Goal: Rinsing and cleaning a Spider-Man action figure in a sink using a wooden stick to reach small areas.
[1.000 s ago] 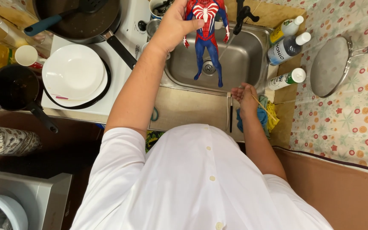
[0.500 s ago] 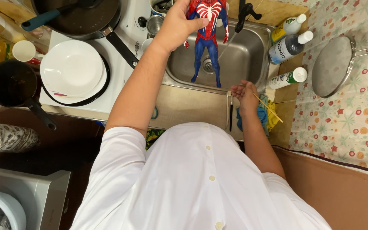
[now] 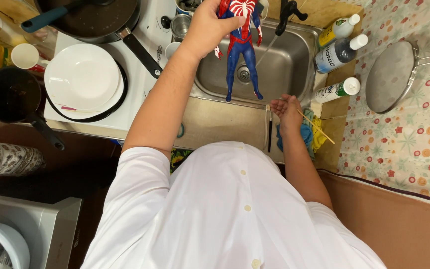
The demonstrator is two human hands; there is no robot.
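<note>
Filling the lower middle of the view is the person's white buttoned shirt, with both bare arms reaching up toward a steel sink set in the counter. Sitting left of the sink is a white stove top carrying a dark frying pan and a stack of white plates, with a black pot beside them. Leaning on the flowered wall covering at right is a round mesh strainer; 3 bottles are standing or lying along the sink's right edge. The left hand is gripping a red-and-blue action figure around its upper body — the figure is hanging upright over the sink basin, feet near the front rim, just left of the black tap. The right hand is resting at the sink's front right corner, fingers loosely curled — touching a thin wooden stick lying over blue and yellow cloths; whether it is actually pinching the stick I cannot tell
</note>
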